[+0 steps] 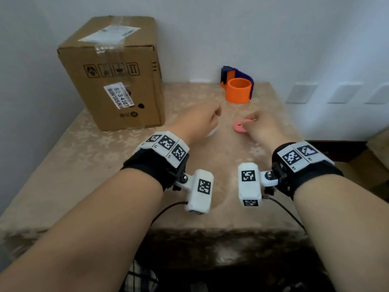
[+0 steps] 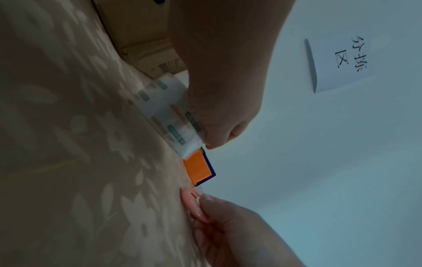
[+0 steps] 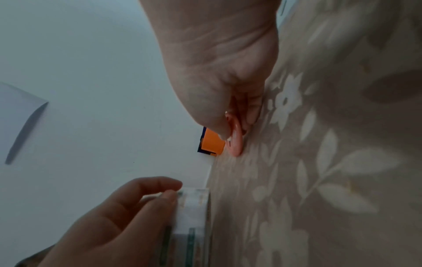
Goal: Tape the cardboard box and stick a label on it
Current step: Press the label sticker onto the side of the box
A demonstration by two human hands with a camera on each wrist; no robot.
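The box [image 1: 111,74] is standing upright at ten o'clock on the worktop [image 1: 63,165], against the wall [image 1: 273,34], with clear tape and a white label [image 1: 109,34] already lying across its closed top flaps and a second printed sticker [image 1: 119,95] showing on its near face. The left hand [image 1: 197,121] is hovering just right of the box at centre, its grip pinching the end of a white strip [image 2: 169,112] printed in green and orange between thumb and fingertips [image 2: 213,144]; the rest of the strip is trailing down toward the cloth. The right hand [image 1: 263,125] is sitting at one o'clock, well apart from the box, its grip closing thumb and forefinger on the edge of a pink disc [image 1: 241,125], which is tilting up with its far edge touching the worktop. A dispenser [image 1: 237,85], orange with a dark blue back, is standing at twelve o'clock by the wall, beyond both hands. A sheet [image 2: 342,61] bearing handwritten characters is hanging on the wall
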